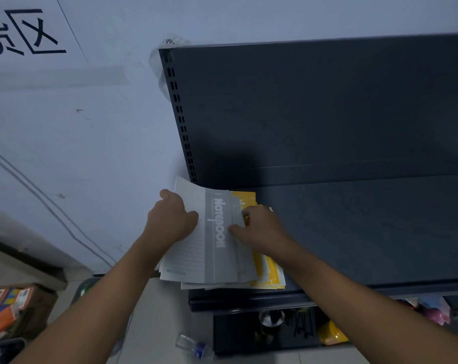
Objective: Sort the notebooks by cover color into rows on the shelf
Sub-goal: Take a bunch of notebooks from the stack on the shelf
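Notebooks (222, 269) sit in one loose pile at the left end of the shelf (367, 232), and both hands are on them. Left hand (170, 219) grips the top notebook (196, 248) at its left edge, thumb laid on the lined white face, the other fingers curled out of sight round the side. Right hand (262, 232) comes in from the other side: thumb pressed on the grey band that carries the word Notebook in white, fingertips hooked over the right-hand edges of the grey notebooks (245, 264) fanned just beneath, a pinch on those edges. Under them, poking out to the right and at the near side, are yellow notebooks (273, 271), with some white pages mixed in. The pile sticks out past the shelf's left end, and the far corner of the top one reaches the foot of the slotted post (182, 122). Behind the dark board rises a dark back panel (314, 106). Left of the post is a pale wall (91, 127), with two cables (38, 195) running down it at a slant and dark printed characters (20, 32) up in the corner. Down below, a clear plastic bottle (193, 346) lies on the floor, a cardboard box (20, 311) of orange packs sits at the far left, and the lower level shows a yellow thing (330, 334) and something pink (432, 311), too dim to name.
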A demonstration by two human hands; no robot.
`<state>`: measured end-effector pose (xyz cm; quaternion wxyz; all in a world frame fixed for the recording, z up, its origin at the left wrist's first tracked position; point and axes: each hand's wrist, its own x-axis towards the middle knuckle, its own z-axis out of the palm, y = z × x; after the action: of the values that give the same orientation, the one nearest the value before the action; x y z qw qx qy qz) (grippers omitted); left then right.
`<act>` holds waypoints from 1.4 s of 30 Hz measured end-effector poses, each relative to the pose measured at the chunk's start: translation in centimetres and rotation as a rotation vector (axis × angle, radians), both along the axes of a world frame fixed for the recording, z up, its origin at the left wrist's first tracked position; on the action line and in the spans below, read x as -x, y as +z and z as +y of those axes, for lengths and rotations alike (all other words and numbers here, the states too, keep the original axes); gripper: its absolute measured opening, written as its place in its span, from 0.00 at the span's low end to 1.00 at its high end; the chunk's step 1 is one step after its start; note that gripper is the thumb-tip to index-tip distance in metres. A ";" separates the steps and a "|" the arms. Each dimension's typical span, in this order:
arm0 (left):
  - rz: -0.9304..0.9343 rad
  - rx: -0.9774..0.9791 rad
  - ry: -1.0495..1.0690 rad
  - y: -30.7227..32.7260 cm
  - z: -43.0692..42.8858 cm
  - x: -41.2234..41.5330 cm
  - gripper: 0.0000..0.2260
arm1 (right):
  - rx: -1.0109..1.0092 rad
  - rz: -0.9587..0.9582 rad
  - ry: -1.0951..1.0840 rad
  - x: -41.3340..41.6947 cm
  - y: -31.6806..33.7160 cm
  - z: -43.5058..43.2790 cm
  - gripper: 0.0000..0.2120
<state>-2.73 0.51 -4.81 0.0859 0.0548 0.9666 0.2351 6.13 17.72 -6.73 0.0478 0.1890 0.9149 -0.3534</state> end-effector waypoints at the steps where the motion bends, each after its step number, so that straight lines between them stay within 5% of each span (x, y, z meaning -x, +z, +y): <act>1: 0.017 0.012 -0.015 -0.1 0.1 -0.1 0.18 | 0.039 -0.004 -0.001 0.1 0.1 0.0 0.15; 8: 0.079 0.000 -0.057 0.4 1.0 -0.7 0.13 | 0.202 -0.050 -0.010 0.5 0.3 0.4 0.16; 11: -0.005 -0.151 -0.066 0.7 1.4 -0.4 0.10 | 0.235 -0.049 -0.031 0.7 0.3 0.6 0.12; 15: -0.090 -0.377 -0.087 1.2 1.6 0.1 0.13 | 0.329 0.008 -0.209 0.7 0.3 1.1 0.24; 18: -0.128 -0.497 -0.097 1.3 3.2 -0.3 0.17 | 0.499 0.108 -0.310 0.2 0.7 2.0 0.17; 21: -0.122 -0.390 -0.194 0.9 6.1 -1.2 0.20 | 0.508 0.192 -0.422 -0.6 1.0 3.7 0.04; 25: -0.031 -0.184 -0.422 0.5 10.3 -2.9 0.22 | 0.532 0.268 -0.593 -3.4 1.9 7.5 0.06; 27: 0.038 -0.174 -0.508 0.7 12.9 -3.9 0.20 | 0.482 0.272 -0.654 -5.4 2.3 9.8 0.05; 32: 0.102 -0.186 -0.666 1.8 20.5 -8.0 0.15 | -0.013 0.118 -0.708 -11.6 3.5 16.4 0.07; 37: 0.126 -0.178 -0.859 2.1 29.3 -12.9 0.16 | -0.167 0.014 -0.787 -18.9 4.0 23.8 0.18; 42: 0.161 -0.138 -0.983 2.1 39.8 -19.4 0.15 | -0.290 0.034 -0.836 -26.3 3.9 31.8 0.16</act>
<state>16.66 40.26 -2.68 0.1080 0.5272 0.8122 0.2252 32.42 49.49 -2.84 -0.1412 0.5419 0.8006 -0.2134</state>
